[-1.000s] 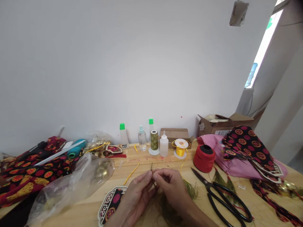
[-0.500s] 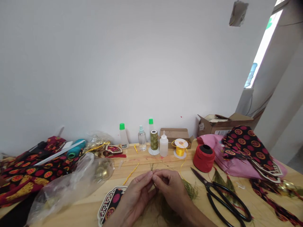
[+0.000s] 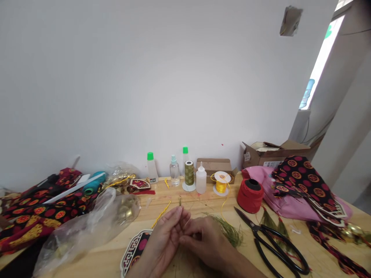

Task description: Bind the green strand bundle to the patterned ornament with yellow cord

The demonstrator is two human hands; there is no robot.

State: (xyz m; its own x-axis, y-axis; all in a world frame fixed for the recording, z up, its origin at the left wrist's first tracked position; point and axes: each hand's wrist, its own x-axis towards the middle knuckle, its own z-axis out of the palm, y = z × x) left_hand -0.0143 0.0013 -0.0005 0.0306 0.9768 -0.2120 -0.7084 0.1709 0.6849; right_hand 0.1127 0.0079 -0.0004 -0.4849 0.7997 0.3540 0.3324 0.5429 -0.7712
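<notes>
My left hand (image 3: 166,239) pinches a small bundle of olive-green threads (image 3: 180,200) between thumb and forefinger, and the loose ends stick up above the fingertips. Close against its palm side is my right hand (image 3: 205,239), its thumb and fingers closed together. What the right fingers grip is hidden or too fine to see. More green thread (image 3: 232,231) lies loose on the table behind the right hand. Partly covered by my left forearm is a dark patterned fabric pendant (image 3: 135,249) with a pale fretwork edge and a yellow twisted cord (image 3: 161,213).
Large black scissors (image 3: 275,239) lie at the right, near a red thread cone (image 3: 250,197) and green tassels (image 3: 269,218). Along the wall stand a green thread spool (image 3: 189,173), a white squeeze bottle (image 3: 201,179) and a yellow cord spool (image 3: 222,185). A plastic bag (image 3: 87,227) lies left.
My right hand has drawn down from the left fingertips toward the left palm. The left hand, with the thread bundle, has shifted slightly left and its fingers have opened out somewhat.
</notes>
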